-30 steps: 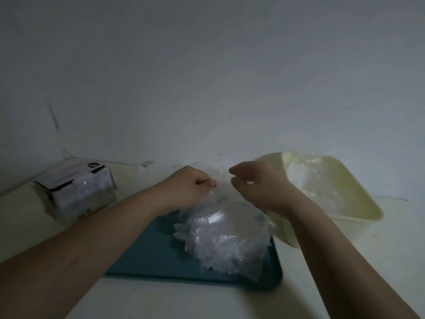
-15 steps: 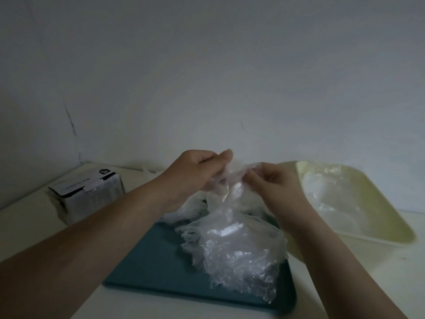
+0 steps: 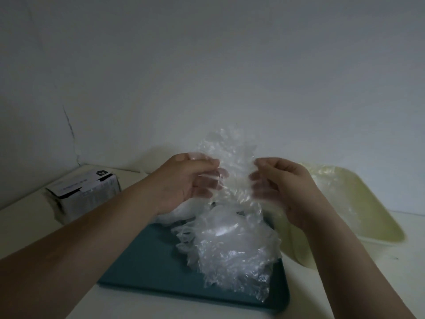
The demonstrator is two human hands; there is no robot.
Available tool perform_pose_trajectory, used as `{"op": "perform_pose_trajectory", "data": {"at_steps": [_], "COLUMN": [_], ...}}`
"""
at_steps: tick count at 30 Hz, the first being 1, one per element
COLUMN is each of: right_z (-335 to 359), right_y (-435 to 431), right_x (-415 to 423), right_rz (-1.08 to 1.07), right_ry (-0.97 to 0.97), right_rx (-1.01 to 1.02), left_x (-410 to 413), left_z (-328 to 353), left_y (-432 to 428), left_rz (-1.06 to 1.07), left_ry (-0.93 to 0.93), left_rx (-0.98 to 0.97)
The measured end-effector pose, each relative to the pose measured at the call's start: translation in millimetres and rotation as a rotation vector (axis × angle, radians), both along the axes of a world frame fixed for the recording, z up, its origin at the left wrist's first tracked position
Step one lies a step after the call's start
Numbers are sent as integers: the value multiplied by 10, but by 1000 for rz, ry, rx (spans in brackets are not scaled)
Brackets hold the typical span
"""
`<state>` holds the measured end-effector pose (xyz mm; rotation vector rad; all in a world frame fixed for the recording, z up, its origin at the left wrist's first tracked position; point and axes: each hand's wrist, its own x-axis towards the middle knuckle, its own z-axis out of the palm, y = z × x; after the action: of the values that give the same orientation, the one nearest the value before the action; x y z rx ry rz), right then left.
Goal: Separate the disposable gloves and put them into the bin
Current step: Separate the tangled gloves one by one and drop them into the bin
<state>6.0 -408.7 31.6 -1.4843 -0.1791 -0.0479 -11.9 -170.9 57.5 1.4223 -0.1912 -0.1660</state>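
A crumpled clear disposable glove [image 3: 232,157] is stretched between my hands above the table. My left hand [image 3: 184,183] pinches its left edge with curled fingers. My right hand [image 3: 285,187] grips its right edge the same way. Under them a pile of several clear gloves [image 3: 230,249] lies on a teal tray [image 3: 147,270]. At the right stands a pale yellow bin [image 3: 368,217] with clear gloves inside it.
A white and black cardboard box [image 3: 85,194] sits at the left on the white table [image 3: 27,226]. A plain wall rises close behind everything. The tray's near edge lies a short way from the table's front.
My hands have risen from the pile and moved apart, pulling one glove up and spreading it between them. The view has shifted slightly.
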Motion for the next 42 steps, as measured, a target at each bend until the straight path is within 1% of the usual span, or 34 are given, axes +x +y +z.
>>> {"op": "perform_pose_trajectory", "data": {"at_steps": [2,4,5,6,7,9,10,11,12,13,14,15,16,17,19,23,25,28,30,33,35,37,40,42], "right_z": [20,29,29,19,2,-28,-34,-27,-19,-5,10,18,28,35,43,94,130,160,171,162,153,131,99,75], "right_y": [-28,13,46,79,100,102,80,51,16,-9,-26,-36,-41,-35,-22,-67,-137,-253,-306,-330,-277,-190,-55,36], "right_x": [-8,-60,-85,-99,-95,-66,-51,-41,-32,-32,-35,-43,-53,-66,-97,-132,-143,-134,-117,-142,-163,-169,-150,-164], "right_rz": [141,346,415,430,394,234,163,120,99,93,94,90,87,89,96,125,135,145,141,206,247,243,180,164], "right_ry": [-16,11,16,14,13,-7,-34,-60,-81,-96,-107,-110,-115,-123,-138,-191,-213,-188,-170,-143,-139,-135,-131,-89], "right_rx": [-34,10,45,58,45,-34,-87,-139,-184,-219,-251,-290,-334,-381,-453,-459,-421,-314,-296,-263,-239,-209,-139,-44], "left_x": [-26,-41,-51,-62,-51,5,29,52,62,49,17,-4,-22,-22,-18,34,33,17,22,38,44,29,-37,-52], "left_z": [-18,-38,-31,-23,-27,-76,-122,-190,-273,-365,-447,-538,-611,-674,-718,-585,-462,-341,-320,-312,-276,-233,-184,-181], "left_y": [26,7,-30,-78,-118,-158,-154,-131,-91,-48,-26,-16,-24,-31,-64,-13,62,147,159,99,61,72,87,60], "left_rz": [-107,-180,-179,-160,-113,50,139,204,218,162,68,-15,-61,-61,23,147,176,196,278,367,324,233,145,141], "left_ry": [26,8,-13,-31,-36,15,30,23,1,-28,-41,-41,-35,-31,-33,-36,-30,-84,-128,-114,-70,-63,-101,-101], "left_rx": [20,61,94,119,125,118,160,276,450,625,760,843,878,896,883,753,680,600,537,416,284,160,110,84]}}
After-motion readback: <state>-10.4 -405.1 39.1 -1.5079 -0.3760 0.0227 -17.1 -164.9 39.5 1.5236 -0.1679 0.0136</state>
